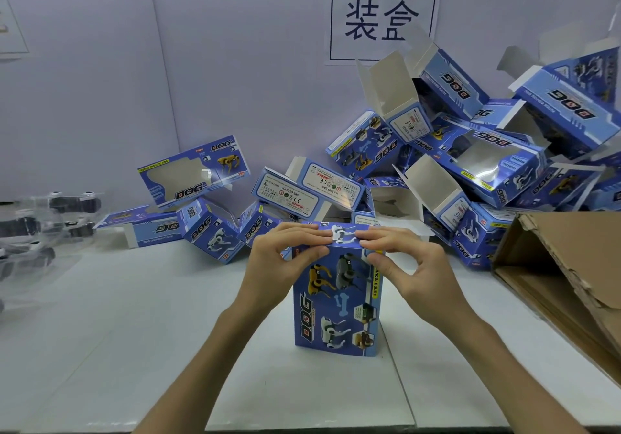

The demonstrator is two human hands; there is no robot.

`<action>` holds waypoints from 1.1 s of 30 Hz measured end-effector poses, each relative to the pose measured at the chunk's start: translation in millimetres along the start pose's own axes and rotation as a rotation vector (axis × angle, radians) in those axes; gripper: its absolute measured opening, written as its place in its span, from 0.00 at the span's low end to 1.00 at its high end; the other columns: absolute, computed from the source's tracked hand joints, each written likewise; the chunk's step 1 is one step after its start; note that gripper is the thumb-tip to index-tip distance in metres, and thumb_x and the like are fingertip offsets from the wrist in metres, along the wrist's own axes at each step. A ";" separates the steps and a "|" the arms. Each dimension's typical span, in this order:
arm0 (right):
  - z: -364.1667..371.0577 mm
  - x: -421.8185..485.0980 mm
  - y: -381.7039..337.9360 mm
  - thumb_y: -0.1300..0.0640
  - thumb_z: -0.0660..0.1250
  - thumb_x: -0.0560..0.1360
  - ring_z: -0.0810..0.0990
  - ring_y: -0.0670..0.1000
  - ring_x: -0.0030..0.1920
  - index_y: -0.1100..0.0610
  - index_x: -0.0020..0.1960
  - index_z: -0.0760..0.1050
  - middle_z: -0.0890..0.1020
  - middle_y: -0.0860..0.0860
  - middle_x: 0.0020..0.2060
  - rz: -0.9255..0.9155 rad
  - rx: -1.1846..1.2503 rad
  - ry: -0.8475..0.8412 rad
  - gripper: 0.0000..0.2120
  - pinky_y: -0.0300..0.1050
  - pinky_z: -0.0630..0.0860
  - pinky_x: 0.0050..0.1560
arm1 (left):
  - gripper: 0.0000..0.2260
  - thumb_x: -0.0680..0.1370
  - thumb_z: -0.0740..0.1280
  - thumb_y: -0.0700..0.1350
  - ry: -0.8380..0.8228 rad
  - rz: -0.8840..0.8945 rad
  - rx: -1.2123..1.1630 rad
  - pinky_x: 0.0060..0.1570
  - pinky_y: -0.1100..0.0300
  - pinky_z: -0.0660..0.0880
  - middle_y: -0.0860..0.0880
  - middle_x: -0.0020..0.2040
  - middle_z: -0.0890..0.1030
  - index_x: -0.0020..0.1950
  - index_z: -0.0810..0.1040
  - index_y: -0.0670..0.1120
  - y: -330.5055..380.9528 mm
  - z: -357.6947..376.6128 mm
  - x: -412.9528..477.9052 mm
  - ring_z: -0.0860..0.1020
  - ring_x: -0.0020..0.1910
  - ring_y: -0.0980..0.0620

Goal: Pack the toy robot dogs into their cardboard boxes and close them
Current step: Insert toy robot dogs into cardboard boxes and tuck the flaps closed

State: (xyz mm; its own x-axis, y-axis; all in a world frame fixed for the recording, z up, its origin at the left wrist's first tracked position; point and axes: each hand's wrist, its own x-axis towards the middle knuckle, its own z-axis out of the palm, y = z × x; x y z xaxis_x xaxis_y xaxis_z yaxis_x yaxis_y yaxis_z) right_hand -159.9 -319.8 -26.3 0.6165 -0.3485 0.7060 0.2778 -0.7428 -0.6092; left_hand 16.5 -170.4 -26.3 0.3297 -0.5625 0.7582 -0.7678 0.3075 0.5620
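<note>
i've got the box point(336, 302) upright on the table point(134, 333); left hand point(279, 265) and right hand point(403, 262) both pinch its top flap, fingers curled.

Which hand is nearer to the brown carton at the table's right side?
Right. The right hand pinches the blue box top, left of the brown carton; the left hand grips it farther left.

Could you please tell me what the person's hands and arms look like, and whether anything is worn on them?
The left hand and right hand wear no gloves, and no ring shows on the visible fingers. The left forearm and right forearm carry no sleeve, watch or bracelet as far as the frame's bottom edge.
</note>
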 end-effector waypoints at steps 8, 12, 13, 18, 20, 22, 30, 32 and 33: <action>15.1 5.1 -1.5 0.48 0.68 0.74 0.71 0.39 0.67 0.43 0.60 0.79 0.79 0.35 0.60 -0.080 -0.158 -0.022 0.15 0.35 0.66 0.67 | 0.12 0.73 0.71 0.48 0.000 0.025 0.019 0.58 0.63 0.76 0.61 0.52 0.83 0.56 0.82 0.51 -1.0 -1.9 1.0 0.80 0.58 0.60; 14.3 8.4 0.1 0.48 0.69 0.73 0.73 0.37 0.65 0.41 0.58 0.79 0.79 0.32 0.57 -0.074 -0.140 -0.029 0.14 0.30 0.67 0.64 | 0.14 0.73 0.70 0.50 -0.041 -0.109 -0.127 0.51 0.59 0.81 0.59 0.53 0.84 0.59 0.79 0.55 5.6 -4.4 0.7 0.79 0.60 0.55; 13.3 8.7 0.5 0.48 0.69 0.72 0.73 0.37 0.65 0.42 0.58 0.79 0.79 0.33 0.56 -0.080 -0.133 -0.032 0.14 0.29 0.67 0.63 | 0.13 0.74 0.70 0.49 -0.062 -0.131 -0.176 0.51 0.58 0.81 0.57 0.53 0.84 0.58 0.78 0.54 6.4 -6.6 1.4 0.79 0.60 0.54; 12.9 11.4 2.9 0.50 0.70 0.72 0.74 0.39 0.63 0.45 0.58 0.80 0.81 0.35 0.55 -0.082 -0.097 -0.030 0.14 0.28 0.69 0.61 | 0.08 0.73 0.70 0.45 -0.155 -0.164 -0.218 0.49 0.56 0.82 0.52 0.56 0.84 0.52 0.82 0.50 2.3 -18.8 6.9 0.78 0.63 0.53; 12.8 11.7 4.2 0.50 0.70 0.72 0.74 0.39 0.63 0.45 0.58 0.80 0.81 0.36 0.55 -0.071 -0.090 -0.027 0.14 0.29 0.70 0.61 | 0.09 0.74 0.69 0.44 -0.143 -0.161 -0.211 0.46 0.57 0.82 0.53 0.59 0.83 0.53 0.82 0.50 -0.3 -18.5 5.5 0.76 0.66 0.53; 12.3 11.6 4.1 0.50 0.70 0.72 0.74 0.40 0.64 0.45 0.58 0.80 0.82 0.37 0.55 -0.064 -0.082 -0.035 0.14 0.29 0.70 0.60 | 0.09 0.74 0.69 0.45 -0.108 -0.146 -0.175 0.44 0.56 0.83 0.54 0.62 0.81 0.53 0.82 0.51 -2.9 -16.8 3.7 0.73 0.69 0.53; 18.3 3.4 5.9 0.50 0.70 0.73 0.73 0.42 0.66 0.44 0.58 0.80 0.81 0.39 0.59 -0.036 -0.012 -0.001 0.14 0.32 0.69 0.64 | 0.10 0.75 0.69 0.45 -0.040 -0.228 -0.300 0.47 0.57 0.81 0.54 0.67 0.77 0.56 0.82 0.49 -3.3 -5.2 -10.5 0.72 0.69 0.52; 19.1 2.6 8.3 0.51 0.71 0.73 0.74 0.44 0.67 0.48 0.59 0.81 0.81 0.39 0.60 -0.046 0.009 0.014 0.14 0.31 0.69 0.64 | 0.13 0.76 0.70 0.44 -0.033 -0.231 -0.310 0.49 0.61 0.80 0.58 0.67 0.77 0.60 0.81 0.50 -5.3 -5.4 -12.5 0.73 0.69 0.55; 19.2 3.0 9.0 0.51 0.71 0.73 0.74 0.44 0.67 0.49 0.59 0.81 0.81 0.38 0.60 -0.045 0.018 0.015 0.15 0.31 0.69 0.63 | 0.14 0.76 0.70 0.44 -0.025 -0.238 -0.303 0.52 0.61 0.79 0.59 0.67 0.77 0.61 0.80 0.50 -5.3 -6.2 -11.8 0.73 0.68 0.55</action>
State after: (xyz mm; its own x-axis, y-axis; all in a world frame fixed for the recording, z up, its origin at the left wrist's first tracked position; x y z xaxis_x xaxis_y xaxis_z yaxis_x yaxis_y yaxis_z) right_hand -141.4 -316.5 -36.5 0.5918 -0.3239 0.7381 0.3180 -0.7476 -0.5831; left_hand 20.0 -160.7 -36.2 0.4629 -0.6631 0.5882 -0.4731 0.3764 0.7966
